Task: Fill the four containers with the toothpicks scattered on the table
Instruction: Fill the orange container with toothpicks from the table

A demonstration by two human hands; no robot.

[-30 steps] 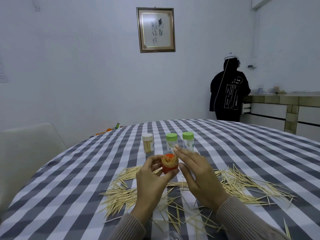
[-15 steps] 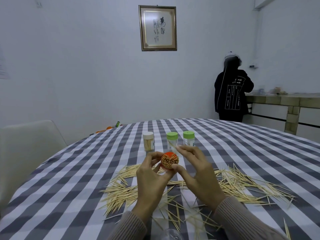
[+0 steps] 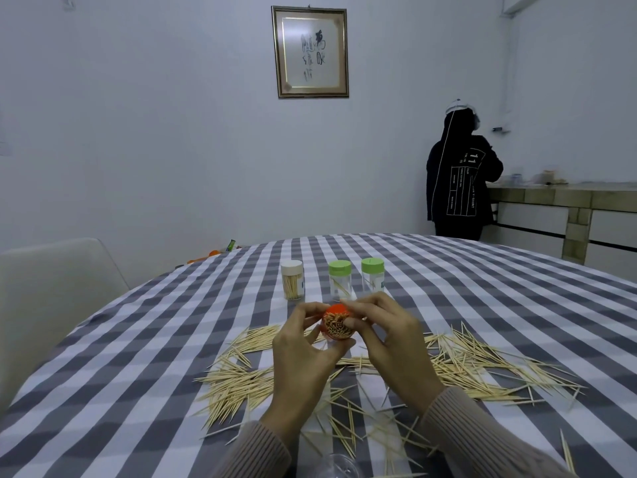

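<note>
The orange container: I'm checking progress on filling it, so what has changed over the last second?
The left hand has tipped the orange container from upright toward the camera, so its packed toothpick ends now face the viewer. The right hand has closed in and touches its upper edge. The three capped jars and the scattered toothpicks stayed put.

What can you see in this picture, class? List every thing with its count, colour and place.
orange container: one, packed with toothpicks, held above the table
green-lidded containers: two, clear, mid table
white-lidded container: one, full, left of those
loose toothpicks: many, pale wood, scattered near edge
tablecloth: one, grey-white check
framed picture: one, back wall
chair: one, white, left
other person: one, dark jacket, by counter
left hand: holds orange container
right hand: fingers on the container
</note>
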